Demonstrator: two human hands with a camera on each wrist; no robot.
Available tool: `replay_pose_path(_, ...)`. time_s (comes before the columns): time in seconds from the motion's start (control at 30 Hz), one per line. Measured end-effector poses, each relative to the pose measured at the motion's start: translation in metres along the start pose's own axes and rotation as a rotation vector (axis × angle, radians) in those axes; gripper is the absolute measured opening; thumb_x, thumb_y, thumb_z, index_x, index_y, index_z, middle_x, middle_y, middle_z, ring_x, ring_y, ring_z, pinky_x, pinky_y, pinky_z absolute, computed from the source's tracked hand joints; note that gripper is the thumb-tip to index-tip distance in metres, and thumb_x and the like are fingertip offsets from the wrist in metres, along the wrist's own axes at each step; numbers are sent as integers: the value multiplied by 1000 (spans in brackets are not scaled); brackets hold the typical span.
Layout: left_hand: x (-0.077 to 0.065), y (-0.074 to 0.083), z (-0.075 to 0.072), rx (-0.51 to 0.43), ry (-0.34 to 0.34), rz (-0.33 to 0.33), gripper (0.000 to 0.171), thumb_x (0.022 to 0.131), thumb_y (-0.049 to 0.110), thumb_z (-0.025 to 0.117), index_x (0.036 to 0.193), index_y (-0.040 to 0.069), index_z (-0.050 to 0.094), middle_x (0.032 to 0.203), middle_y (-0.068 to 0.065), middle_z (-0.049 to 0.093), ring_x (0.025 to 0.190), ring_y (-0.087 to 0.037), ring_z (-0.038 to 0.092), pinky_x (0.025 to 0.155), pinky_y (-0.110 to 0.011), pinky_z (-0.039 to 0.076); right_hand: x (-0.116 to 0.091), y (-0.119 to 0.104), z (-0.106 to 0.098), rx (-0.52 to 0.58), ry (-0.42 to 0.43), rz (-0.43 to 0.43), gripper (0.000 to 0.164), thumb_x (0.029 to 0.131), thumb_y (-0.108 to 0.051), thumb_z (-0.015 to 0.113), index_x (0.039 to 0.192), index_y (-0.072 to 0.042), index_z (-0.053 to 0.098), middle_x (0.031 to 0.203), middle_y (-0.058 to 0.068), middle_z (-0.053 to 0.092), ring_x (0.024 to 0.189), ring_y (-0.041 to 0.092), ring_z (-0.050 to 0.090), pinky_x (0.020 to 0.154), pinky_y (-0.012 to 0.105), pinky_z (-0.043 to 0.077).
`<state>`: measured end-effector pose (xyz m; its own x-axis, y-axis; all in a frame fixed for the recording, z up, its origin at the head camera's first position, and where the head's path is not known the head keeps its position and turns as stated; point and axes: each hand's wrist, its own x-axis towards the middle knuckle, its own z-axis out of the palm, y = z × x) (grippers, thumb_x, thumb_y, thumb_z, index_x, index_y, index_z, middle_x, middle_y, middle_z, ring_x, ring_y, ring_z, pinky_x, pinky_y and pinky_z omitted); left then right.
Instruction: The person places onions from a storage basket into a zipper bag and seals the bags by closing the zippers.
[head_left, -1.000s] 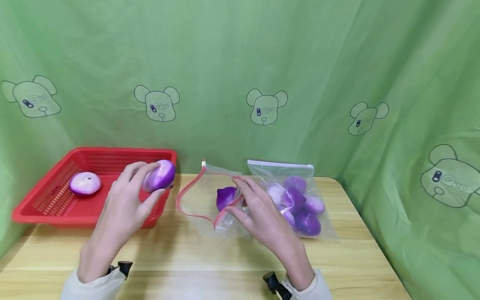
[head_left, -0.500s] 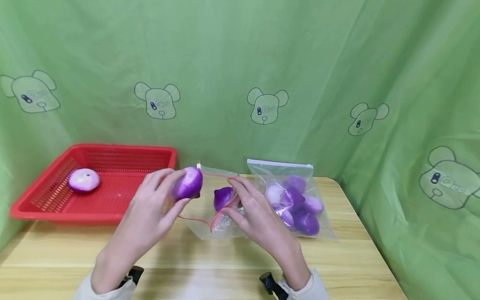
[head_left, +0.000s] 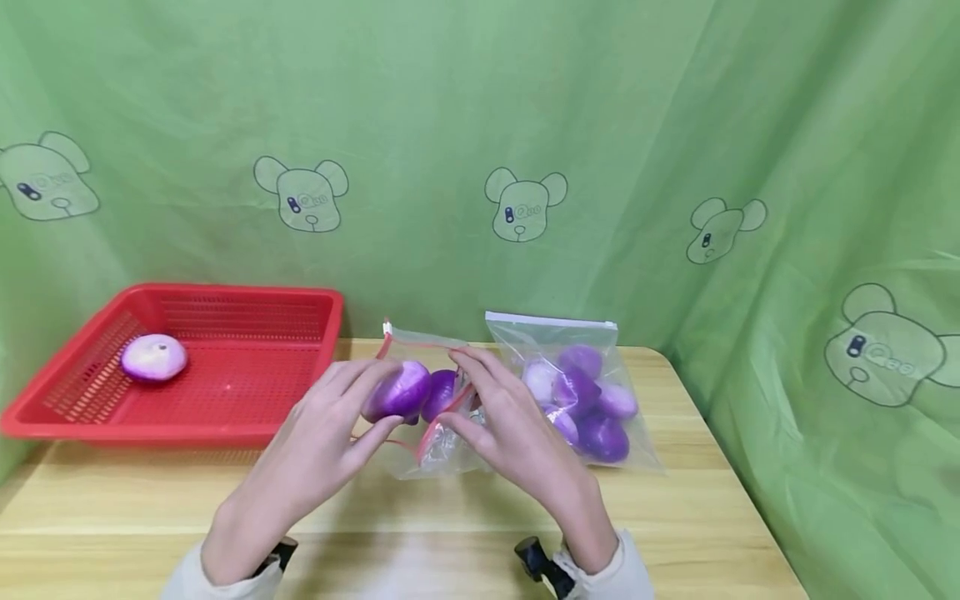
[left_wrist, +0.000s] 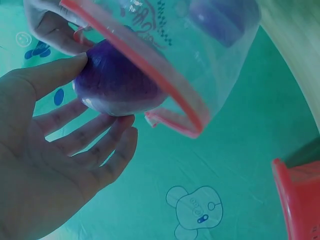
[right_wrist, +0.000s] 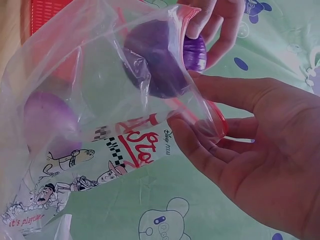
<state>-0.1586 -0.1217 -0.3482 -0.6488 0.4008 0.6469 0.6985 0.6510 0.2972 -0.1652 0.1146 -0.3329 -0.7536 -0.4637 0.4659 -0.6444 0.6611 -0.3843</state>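
My left hand (head_left: 322,437) grips a purple onion (head_left: 401,390) between thumb and fingers at the mouth of a clear zip bag (right_wrist: 100,55) with a red seal. The left wrist view shows this onion (left_wrist: 117,75) partly inside the red rim (left_wrist: 165,82). My right hand (head_left: 525,429) pinches the bag's rim on the right and holds the mouth apart. Another purple onion (head_left: 438,396) lies inside the bag, deeper in; the right wrist view shows this onion (right_wrist: 52,122) through the printed plastic.
A red perforated basket (head_left: 225,432) stands at the left with one pale purple onion (head_left: 154,358) in it. To the right lies a second clear zip bag (head_left: 551,320) holding several onions. A green curtain (head_left: 420,100) hangs behind the wooden table (head_left: 675,517).
My left hand has carried the onion rightward from above the basket's right edge to the bag mouth. My right hand has kept its hold on the rim.
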Motion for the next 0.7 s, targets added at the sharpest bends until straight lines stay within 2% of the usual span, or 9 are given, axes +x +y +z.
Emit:
replay_pose_path(0.23,-3,0,7,-14,-79,17,50,87,21,78,132,9,59,121,-4,65,110,-17,59,90,-37,53,0,-1,-3,-4,-2,33,71,84,-21,80,144,-1,47,146,11,49,130,24,52,106,35,44)
replay_pose_path(0.5,-4,1,9,-11,-172,49,48,88,27,77,130,11,61,127,-2,62,116,-17,58,98,-37,50,0,-3,-4,-4,-15,72,76,83,-19,81,147,-3,45,150,9,45,132,25,50,104,36,46)
replay_pose_path(0.7,-8,-1,5,22,-191,23,42,89,28,75,127,14,63,125,1,64,116,-17,58,99,-36,50,1,-4,-1,-4,-14,77,76,82,-16,82,147,-1,44,150,10,45,130,26,52,103,36,47)
